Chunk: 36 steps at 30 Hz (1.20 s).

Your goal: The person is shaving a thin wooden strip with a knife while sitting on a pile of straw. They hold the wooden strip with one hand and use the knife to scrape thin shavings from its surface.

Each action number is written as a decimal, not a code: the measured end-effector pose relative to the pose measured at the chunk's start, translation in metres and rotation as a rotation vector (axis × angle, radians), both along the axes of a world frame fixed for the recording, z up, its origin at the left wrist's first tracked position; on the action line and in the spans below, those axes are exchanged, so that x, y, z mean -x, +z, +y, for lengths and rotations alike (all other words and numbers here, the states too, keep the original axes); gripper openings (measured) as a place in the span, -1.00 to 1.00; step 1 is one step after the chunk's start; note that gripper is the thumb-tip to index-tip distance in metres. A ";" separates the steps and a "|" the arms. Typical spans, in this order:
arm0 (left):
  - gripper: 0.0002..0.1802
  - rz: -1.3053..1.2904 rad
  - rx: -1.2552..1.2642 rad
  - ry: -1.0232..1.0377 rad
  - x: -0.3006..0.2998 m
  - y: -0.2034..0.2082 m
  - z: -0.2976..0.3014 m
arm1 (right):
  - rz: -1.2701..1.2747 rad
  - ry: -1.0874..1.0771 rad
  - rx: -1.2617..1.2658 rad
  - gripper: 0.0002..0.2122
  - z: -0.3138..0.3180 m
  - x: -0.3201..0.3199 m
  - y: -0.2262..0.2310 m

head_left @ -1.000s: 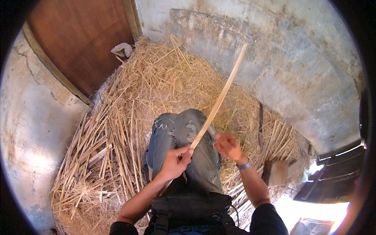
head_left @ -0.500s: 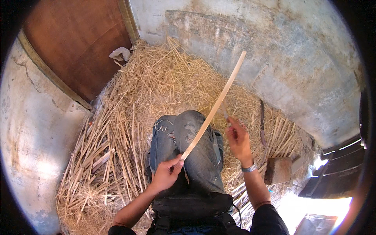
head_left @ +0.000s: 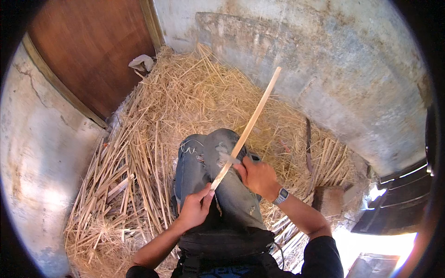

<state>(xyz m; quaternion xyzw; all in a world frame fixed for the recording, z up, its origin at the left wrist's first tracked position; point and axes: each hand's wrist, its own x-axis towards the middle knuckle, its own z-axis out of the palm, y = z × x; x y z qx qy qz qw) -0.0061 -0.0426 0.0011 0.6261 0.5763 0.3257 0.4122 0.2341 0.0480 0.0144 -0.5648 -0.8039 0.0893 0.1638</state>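
A deep bed of straw and split cane shavings (head_left: 153, 153) covers the floor, hemmed by the plastered wall (head_left: 333, 69) on the far side and a brown wooden door (head_left: 92, 55) far left of the person's jeans-clad knees (head_left: 208, 162), which sit in the middle of it. Across those knees runs a long pale cane strip (head_left: 250, 123), its far end lifted above the straw beyond the knees, its near end low over the lap.

The left hand (head_left: 194, 208), just on the near side of the knees, pinches the strip's near end between thumb and fingers. The right hand (head_left: 257, 176), to the right of the knees, is closed in a fist beside the strip, holding what looks like a small blade (head_left: 228, 159) against it; the blade is too small to read clearly.

To shave well here, I judge the left pinch should stay firm so the strip cannot twist, the blade should lie at a shallow angle, and strokes should run away from the body, clear of the thigh below. A dark curved knife (head_left: 308, 146) lies in the straw well right of the knees, beyond a wooden block (head_left: 329, 200).
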 end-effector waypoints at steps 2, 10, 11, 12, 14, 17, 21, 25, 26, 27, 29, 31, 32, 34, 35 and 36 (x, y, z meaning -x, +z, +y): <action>-0.59 0.008 -0.016 0.002 0.006 0.001 -0.006 | 0.022 -0.061 -0.009 -0.62 0.018 -0.007 -0.001; -0.64 -0.079 -0.008 -0.030 0.065 -0.011 -0.060 | 0.145 -0.141 -0.043 -0.60 0.077 -0.059 -0.010; -0.65 -0.018 0.069 -0.030 0.066 -0.002 -0.060 | 0.168 -0.114 -0.028 -0.58 0.072 -0.053 -0.003; -0.66 0.042 0.146 -0.030 0.066 0.003 -0.059 | 0.191 -0.087 -0.014 -0.56 0.068 -0.048 0.001; -0.67 0.051 0.141 -0.049 0.059 0.006 -0.052 | 0.187 -0.055 0.010 -0.55 0.055 -0.037 0.000; -0.69 -0.005 0.108 -0.047 0.047 -0.003 -0.039 | 0.191 -0.034 0.030 -0.53 0.045 -0.023 0.013; -0.66 0.024 0.095 -0.099 0.023 0.000 -0.015 | 0.134 -0.022 0.012 -0.49 0.031 -0.029 0.017; -0.69 0.032 0.073 -0.176 0.001 0.026 0.012 | 0.065 0.009 0.064 -0.48 0.001 -0.019 0.023; -0.69 0.034 0.073 -0.176 -0.002 0.023 0.015 | 0.033 0.034 0.070 -0.48 -0.005 -0.013 0.023; -0.71 0.043 0.064 -0.167 -0.006 0.015 0.020 | 0.002 0.059 0.075 -0.48 -0.008 -0.008 0.022; -0.73 0.050 0.055 -0.171 -0.009 0.007 0.023 | 0.000 0.043 0.056 -0.48 -0.010 -0.005 0.015; -0.74 0.014 -0.001 -0.167 -0.009 0.002 0.019 | -0.004 0.031 0.042 -0.48 -0.011 -0.002 0.013; -0.74 0.010 0.004 -0.169 -0.008 0.002 0.018 | -0.015 0.028 0.027 -0.48 -0.010 0.001 0.014; -0.74 0.004 -0.001 -0.158 -0.003 0.003 0.016 | -0.028 0.026 0.017 -0.48 -0.009 0.001 0.013; -0.73 0.020 -0.005 -0.160 -0.002 0.003 0.014 | -0.030 0.032 -0.017 -0.50 -0.009 0.000 0.008; -0.73 0.016 -0.001 -0.160 0.000 0.001 0.013 | -0.032 0.038 -0.052 -0.53 -0.009 -0.001 0.005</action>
